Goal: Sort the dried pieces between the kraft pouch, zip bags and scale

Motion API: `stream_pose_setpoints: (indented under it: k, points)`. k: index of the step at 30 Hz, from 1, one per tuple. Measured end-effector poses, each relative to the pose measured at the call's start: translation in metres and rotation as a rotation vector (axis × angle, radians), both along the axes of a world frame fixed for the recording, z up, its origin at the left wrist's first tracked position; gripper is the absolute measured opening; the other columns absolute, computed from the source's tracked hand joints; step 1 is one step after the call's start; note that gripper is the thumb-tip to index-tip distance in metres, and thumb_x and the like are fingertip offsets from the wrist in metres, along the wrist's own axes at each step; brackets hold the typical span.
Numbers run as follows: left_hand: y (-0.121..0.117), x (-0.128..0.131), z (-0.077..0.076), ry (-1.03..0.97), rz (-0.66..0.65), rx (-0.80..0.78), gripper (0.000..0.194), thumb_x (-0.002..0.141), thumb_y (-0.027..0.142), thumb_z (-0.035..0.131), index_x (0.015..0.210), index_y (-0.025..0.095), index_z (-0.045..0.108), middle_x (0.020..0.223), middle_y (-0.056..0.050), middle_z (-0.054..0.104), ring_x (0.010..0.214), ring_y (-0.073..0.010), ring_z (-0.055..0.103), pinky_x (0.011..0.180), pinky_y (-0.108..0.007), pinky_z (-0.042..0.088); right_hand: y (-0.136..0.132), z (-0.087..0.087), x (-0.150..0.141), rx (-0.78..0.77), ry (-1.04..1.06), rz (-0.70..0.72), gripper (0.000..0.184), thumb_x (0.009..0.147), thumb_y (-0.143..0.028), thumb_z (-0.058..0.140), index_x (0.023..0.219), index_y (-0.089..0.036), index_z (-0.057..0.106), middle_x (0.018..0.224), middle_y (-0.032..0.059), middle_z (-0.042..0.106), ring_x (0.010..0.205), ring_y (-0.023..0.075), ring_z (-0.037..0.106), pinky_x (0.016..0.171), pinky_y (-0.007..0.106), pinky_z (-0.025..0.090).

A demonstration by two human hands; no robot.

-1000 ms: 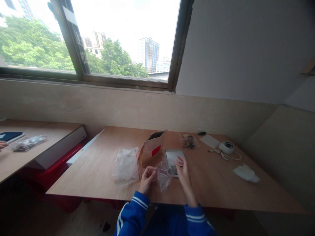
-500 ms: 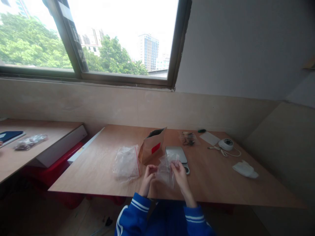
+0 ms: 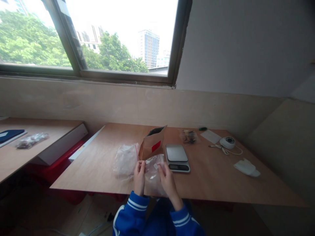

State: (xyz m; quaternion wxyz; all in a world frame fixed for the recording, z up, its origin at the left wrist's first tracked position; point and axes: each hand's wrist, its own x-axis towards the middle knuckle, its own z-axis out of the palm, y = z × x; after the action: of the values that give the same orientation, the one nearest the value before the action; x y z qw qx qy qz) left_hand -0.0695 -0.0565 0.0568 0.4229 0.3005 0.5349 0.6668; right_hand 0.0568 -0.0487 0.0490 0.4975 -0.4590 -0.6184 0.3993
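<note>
A clear plastic bag (image 3: 154, 177) is stretched between my two hands near the table's front edge. My left hand (image 3: 139, 173) pinches its left side, and my right hand (image 3: 166, 177) grips the right side with thumb and fingers together. Just behind the bag stands an open brown paper pouch (image 3: 151, 146) with a red label. To its left lies a larger clear bag (image 3: 125, 162) with a red closure strip, filled with what looks like folded plastic. A kitchen scale (image 3: 176, 154) with a silver plate and dark display is right of my hands.
Farther back on the table (image 3: 211, 183) are a small bag of dark items (image 3: 189, 136), a green-handled tool (image 3: 202, 128) and a white card (image 3: 210, 136). A white dome camera (image 3: 227, 142) with cable and a crumpled white item (image 3: 246, 167) lie right. Another table (image 3: 54, 134) stands left.
Both hands have moved left with the clear bag, off the front of the scale, so its display now shows. The bag is spread more upright between them.
</note>
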Motion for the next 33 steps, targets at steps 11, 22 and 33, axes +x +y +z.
stream_pose_setpoints:
  k: [11, 22, 33]
  points:
    - [-0.015, -0.039, 0.009, -0.011, -0.252, -0.160, 0.050, 0.068, 0.061, 0.061, 0.092, 0.017, 0.063, 0.075, -0.007, 0.065, 0.060, -0.0175, 0.062, 0.052, -0.029, 0.052, -0.007, 0.000, -0.034, -0.035, 0.058, -0.002, 0.025, 0.089, -0.046, 0.043, 0.093, -0.025, 0.056, 0.087, 0.0048, 0.068, 0.077, 0.0220, 0.065, 0.072, 0.034, 0.051]
    - [-0.002, -0.098, -0.003, 0.280, 0.248, -0.168, 0.049, 0.066, 0.054, 0.060, 0.098, 0.018, 0.053, 0.076, -0.001, 0.060, 0.052, -0.0112, 0.052, 0.044, -0.023, 0.044, 0.004, -0.009, 0.014, -0.141, 0.061, 0.017, 0.034, 0.086, -0.051, 0.045, 0.102, -0.024, 0.059, 0.073, 0.0004, 0.059, 0.045, 0.0128, 0.049, 0.036, 0.023, 0.037]
    - [0.090, -0.144, -0.042, 1.250, 0.134, -0.573, 0.040, 0.078, 0.036, 0.048, 0.105, 0.007, 0.051, 0.102, -0.020, 0.058, 0.101, -0.0332, 0.056, 0.084, -0.043, 0.043, 0.140, -0.020, 0.154, 0.151, -0.480, -0.327, 0.027, 0.084, -0.033, 0.042, 0.091, -0.017, 0.064, 0.093, 0.0123, 0.064, 0.090, 0.0255, 0.059, 0.084, 0.040, 0.046]
